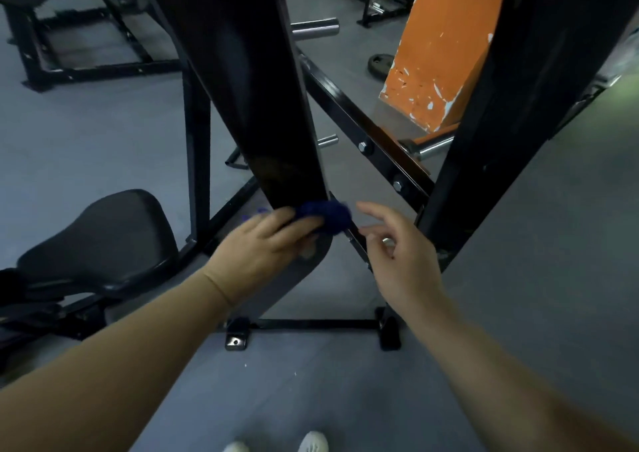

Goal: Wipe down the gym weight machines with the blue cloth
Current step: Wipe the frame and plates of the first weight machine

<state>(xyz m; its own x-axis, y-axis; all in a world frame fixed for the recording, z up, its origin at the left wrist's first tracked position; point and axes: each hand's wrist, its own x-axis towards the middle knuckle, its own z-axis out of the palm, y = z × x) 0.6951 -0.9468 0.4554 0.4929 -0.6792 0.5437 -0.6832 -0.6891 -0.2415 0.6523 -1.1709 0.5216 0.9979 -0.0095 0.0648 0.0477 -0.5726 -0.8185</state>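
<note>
White shoes [313,442] at frame bottom. My left hand [266,244] grips the bunched blue cloth [325,217] against the lower end of the black machine arm [249,88]. Right hand [397,244] hovers beside it, fingers loosely curled, holding nothing. I judge wiping mid-course; other frames remain. The arm's long axis runs up and away.

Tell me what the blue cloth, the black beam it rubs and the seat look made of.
Blue cloth: soft fabric, bunched and fuzzy, likely microfibre or terry. Black beam: probably painted steel, smooth and glossy with faint reflections. Seat: padded, covered in matte black vinyl or leather-like material, with rounded edges.
</note>
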